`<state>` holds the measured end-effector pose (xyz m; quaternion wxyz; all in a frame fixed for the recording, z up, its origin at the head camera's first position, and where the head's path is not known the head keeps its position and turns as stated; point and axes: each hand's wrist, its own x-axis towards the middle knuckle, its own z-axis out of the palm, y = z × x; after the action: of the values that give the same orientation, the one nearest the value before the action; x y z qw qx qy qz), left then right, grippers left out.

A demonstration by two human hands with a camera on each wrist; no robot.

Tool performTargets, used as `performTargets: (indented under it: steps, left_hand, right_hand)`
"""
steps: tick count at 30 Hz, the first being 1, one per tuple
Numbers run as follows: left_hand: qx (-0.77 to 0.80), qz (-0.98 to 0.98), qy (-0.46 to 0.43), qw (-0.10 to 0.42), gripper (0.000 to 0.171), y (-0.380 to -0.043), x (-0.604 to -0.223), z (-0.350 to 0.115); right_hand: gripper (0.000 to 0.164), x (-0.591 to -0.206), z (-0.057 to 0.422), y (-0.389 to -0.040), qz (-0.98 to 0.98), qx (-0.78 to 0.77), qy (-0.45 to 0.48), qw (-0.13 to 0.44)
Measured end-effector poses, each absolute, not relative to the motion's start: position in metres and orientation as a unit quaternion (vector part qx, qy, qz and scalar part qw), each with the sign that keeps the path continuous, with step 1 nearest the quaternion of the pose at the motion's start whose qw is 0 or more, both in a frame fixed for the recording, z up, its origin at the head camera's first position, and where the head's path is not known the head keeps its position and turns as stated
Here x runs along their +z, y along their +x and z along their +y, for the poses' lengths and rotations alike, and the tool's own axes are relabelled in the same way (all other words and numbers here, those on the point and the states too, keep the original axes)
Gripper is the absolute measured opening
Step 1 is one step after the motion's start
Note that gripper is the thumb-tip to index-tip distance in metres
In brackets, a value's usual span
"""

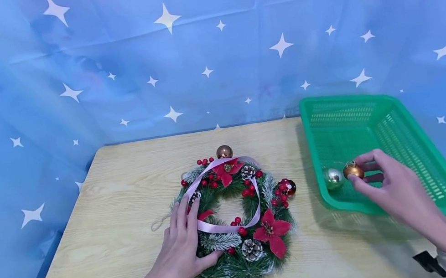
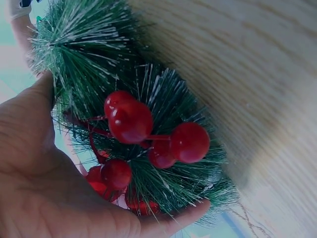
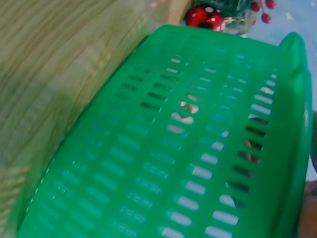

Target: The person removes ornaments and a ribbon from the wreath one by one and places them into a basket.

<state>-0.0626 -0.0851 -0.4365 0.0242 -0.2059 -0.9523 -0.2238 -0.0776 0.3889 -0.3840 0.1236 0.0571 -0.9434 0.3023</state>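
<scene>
On the table lies a green pine wreath [image 1: 246, 269] trimmed with red poinsettias, pinecones and berries, a pale pink ribbon [image 1: 227, 227] looped loosely across it. My left hand [image 1: 179, 249] rests over its left side, fingers nearly straight and thumb spread; red berries [image 2: 130, 121] sit between thumb and finger in the left wrist view. My right hand [image 1: 395, 188] pinches a small copper Christmas ball [image 1: 353, 170] between thumb and fingertips, over the near left part of the green basket [image 1: 425, 134]. Beside that ball, inside the basket, is a silver Christmas ball [image 1: 333, 178].
A brown ball [image 1: 224, 151] sits at the wreath's far edge and a red spotted ball [image 1: 287, 187] at its right edge. A thin cord loop [image 1: 159, 223] sticks out at left. Blue star-print cloth [image 1: 196, 45] hangs behind the wooden table [image 1: 121, 187].
</scene>
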Motion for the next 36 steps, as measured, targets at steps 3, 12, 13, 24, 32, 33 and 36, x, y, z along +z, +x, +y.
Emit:
performTargets:
  steps: [3,12,13,24,32,33,36]
  left_hand:
    - [-0.223,-0.953,-0.204,0.019,0.131,-0.063,-0.437,-0.084]
    - [-0.222,-0.953,-0.206,0.026,0.13,-0.062,-0.439,-0.086]
    - [-0.223,-0.952,-0.207,0.026,0.13,-0.061,-0.439,-0.086]
    - [-0.238,-0.948,-0.208,0.029,0.128,-0.062,-0.438,-0.084]
    - [-0.235,-0.951,-0.202,0.014,0.127,-0.059,-0.437,-0.088]
    - [-0.235,-0.951,-0.201,0.012,0.127,-0.059,-0.437,-0.088]
    - [-0.238,-0.95,-0.201,0.003,0.126,-0.061,-0.437,-0.087]
  right_hand:
    - [0.033,-0.385,0.396,-0.082,-0.947,0.293,0.066,0.115]
    - [0.027,-0.389,0.411,-0.093,-0.958,0.273,0.073,0.042]
    - [0.027,-0.39,0.412,-0.094,-0.959,0.273,0.071,0.029]
    - [0.026,-0.385,0.426,-0.106,-0.968,0.24,0.065,-0.046]
    - [0.024,-0.386,0.428,-0.114,-0.966,0.229,0.073,-0.098]
    - [0.023,-0.387,0.428,-0.114,-0.966,0.227,0.075,-0.101]
    - [0.021,-0.389,0.43,-0.114,-0.965,0.221,0.078,-0.114]
